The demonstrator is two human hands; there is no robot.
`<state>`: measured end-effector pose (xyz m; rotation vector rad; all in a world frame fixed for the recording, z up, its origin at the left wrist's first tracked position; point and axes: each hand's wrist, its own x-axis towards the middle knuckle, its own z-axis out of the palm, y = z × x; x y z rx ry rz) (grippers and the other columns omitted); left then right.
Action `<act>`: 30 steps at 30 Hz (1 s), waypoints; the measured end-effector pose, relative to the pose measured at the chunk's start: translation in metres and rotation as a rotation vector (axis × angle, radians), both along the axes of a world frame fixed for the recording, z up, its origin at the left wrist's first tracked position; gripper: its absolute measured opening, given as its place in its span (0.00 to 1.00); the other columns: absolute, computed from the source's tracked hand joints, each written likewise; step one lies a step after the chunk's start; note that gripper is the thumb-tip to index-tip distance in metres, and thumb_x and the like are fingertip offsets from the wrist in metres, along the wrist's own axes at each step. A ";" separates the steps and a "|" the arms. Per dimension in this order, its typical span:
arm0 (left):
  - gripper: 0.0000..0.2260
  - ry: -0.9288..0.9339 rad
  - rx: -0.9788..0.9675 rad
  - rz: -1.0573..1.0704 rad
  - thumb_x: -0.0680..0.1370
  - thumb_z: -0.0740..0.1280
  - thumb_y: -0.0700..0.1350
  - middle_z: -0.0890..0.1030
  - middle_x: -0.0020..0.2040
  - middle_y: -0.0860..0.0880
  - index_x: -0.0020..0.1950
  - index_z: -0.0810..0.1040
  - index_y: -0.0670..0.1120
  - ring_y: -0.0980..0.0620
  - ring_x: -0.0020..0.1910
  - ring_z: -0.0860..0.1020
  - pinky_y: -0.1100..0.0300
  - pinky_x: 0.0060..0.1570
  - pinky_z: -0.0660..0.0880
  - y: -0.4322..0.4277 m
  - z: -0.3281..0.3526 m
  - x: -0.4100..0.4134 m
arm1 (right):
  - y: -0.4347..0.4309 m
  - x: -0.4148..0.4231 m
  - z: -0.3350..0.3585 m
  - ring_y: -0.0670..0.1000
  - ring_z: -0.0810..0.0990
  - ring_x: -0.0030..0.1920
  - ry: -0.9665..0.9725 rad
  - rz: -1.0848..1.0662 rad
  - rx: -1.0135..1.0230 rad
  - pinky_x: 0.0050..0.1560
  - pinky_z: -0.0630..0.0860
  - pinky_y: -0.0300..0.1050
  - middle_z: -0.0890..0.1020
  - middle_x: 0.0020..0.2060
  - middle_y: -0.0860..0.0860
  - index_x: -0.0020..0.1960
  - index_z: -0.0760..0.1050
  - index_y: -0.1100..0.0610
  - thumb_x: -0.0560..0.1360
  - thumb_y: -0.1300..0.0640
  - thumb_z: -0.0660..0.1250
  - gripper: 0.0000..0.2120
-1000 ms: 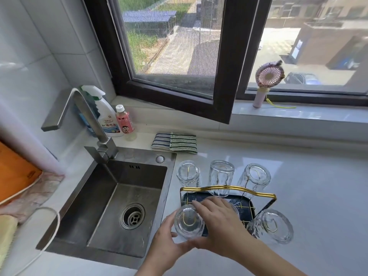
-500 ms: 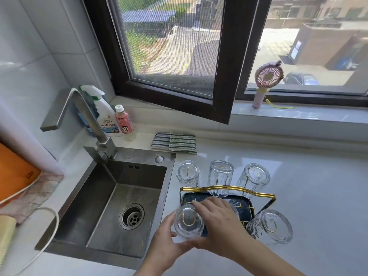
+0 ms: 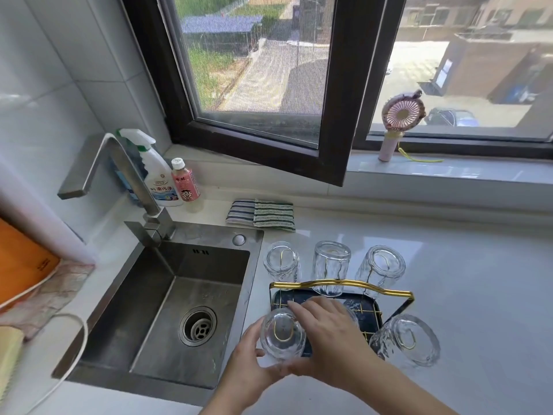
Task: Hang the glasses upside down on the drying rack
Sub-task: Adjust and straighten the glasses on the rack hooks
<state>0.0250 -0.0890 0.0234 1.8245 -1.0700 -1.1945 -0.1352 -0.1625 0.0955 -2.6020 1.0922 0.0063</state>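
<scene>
Head view: both hands, left (image 3: 251,359) and right (image 3: 332,339), close around an upturned glass (image 3: 282,335) at the rack (image 3: 341,284) front-left peg, likely seating it; next, let go gently.

Two bare hands cupped together, low in view

The left hand (image 3: 250,359) reaches up from the bottom edge, palm turned inward, fingers (image 3: 259,353) curled around a glass (image 3: 282,335). The right hand (image 3: 330,333) lies palm-down from the right, fingers extended leftward along the same glass, forearm angled toward the lower right corner.
</scene>
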 end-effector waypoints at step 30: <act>0.44 -0.126 -0.257 -0.118 0.70 0.71 0.47 0.47 0.73 0.62 0.68 0.38 0.57 0.64 0.72 0.58 0.67 0.68 0.65 0.036 0.015 -0.087 | -0.008 -0.066 0.004 0.50 0.72 0.56 0.015 -0.253 -0.061 0.59 0.60 0.45 0.80 0.54 0.45 0.66 0.65 0.47 0.58 0.25 0.57 0.43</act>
